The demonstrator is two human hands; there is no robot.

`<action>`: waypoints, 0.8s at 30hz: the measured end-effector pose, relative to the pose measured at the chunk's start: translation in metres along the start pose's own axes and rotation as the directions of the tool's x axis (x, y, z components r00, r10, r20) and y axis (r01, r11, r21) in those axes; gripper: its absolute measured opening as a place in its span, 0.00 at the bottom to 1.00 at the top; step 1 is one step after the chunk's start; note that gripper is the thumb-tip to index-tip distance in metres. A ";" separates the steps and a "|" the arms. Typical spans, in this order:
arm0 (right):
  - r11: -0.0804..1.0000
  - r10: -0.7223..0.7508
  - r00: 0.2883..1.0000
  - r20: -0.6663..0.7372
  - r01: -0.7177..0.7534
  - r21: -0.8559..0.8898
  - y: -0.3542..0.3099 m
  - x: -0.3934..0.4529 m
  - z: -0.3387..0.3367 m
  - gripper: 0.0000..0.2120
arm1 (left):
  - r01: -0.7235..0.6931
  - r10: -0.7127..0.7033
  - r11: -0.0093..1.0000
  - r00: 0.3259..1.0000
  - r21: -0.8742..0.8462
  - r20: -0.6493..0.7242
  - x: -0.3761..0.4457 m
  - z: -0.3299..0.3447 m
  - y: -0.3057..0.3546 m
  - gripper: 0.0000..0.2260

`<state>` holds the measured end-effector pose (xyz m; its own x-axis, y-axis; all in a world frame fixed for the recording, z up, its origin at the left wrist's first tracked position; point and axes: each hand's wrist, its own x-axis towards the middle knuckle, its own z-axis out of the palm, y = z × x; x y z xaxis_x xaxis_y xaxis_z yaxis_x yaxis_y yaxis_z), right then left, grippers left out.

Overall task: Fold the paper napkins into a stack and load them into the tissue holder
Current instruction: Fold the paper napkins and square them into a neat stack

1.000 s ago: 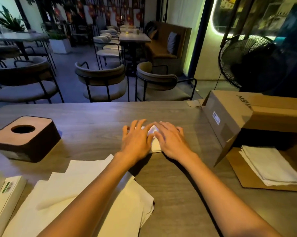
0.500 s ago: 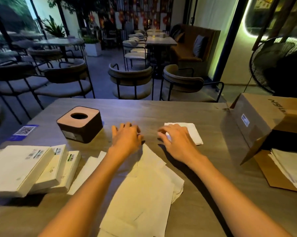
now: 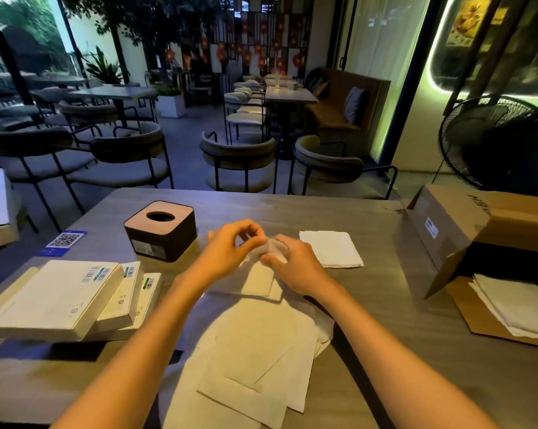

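Note:
A loose pile of unfolded white paper napkins (image 3: 255,351) lies on the grey table in front of me. My left hand (image 3: 227,252) and my right hand (image 3: 295,264) meet over the pile's far end, each pinching the raised edge of the top napkin (image 3: 260,278). A folded square napkin (image 3: 331,249) rests flat just right of my right hand. The tissue holder (image 3: 162,230), a dark brown cube with a round hole in its top, stands to the left of my left hand.
Flat white boxes (image 3: 60,298) are stacked at the left, near a blue QR card (image 3: 64,241). An open cardboard box (image 3: 484,230) on its side at the right holds more napkins (image 3: 515,305). Chairs (image 3: 239,162) stand beyond the table's far edge.
Both hands left the folded napkin lying on the table, moved back to the loose pile and picked up the top napkin's edge. My view shifted left, showing the white boxes.

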<state>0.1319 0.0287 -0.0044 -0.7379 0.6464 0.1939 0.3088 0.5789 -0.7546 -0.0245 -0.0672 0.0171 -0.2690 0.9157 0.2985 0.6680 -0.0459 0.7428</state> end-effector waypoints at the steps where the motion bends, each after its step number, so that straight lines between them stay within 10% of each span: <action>1: 0.998 0.014 0.999 -0.035 -0.012 0.066 -0.001 -0.001 -0.008 0.04 | -0.015 0.013 0.998 0.999 -0.062 -0.045 0.004 0.000 0.003 0.11; 5: 0.911 0.149 0.977 -0.152 -0.076 0.406 0.002 -0.001 -0.037 0.11 | 0.230 -0.245 0.932 0.970 -0.279 -0.016 0.017 0.008 0.013 0.34; 10: 0.794 0.348 0.896 -0.275 -0.126 0.594 0.023 0.004 -0.059 0.17 | 0.410 -0.382 0.817 0.912 -0.405 0.152 0.028 0.044 0.021 0.13; 16: 0.853 0.378 0.878 -0.295 -0.206 0.479 0.054 0.004 -0.084 0.07 | 0.271 -0.295 0.909 0.955 -0.316 -0.030 0.052 0.071 0.015 0.14; 24: 0.767 0.506 0.819 -0.271 -0.282 0.577 0.091 0.009 -0.101 0.10 | 0.364 -0.320 0.857 0.931 -0.364 0.176 0.086 0.098 0.016 0.14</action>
<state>0.2142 0.1373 -0.0080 -0.2855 0.9569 -0.0526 0.0986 -0.0253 -0.9948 0.0309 0.0503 -0.0040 -0.3419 0.9374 -0.0658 0.2220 0.1486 0.9637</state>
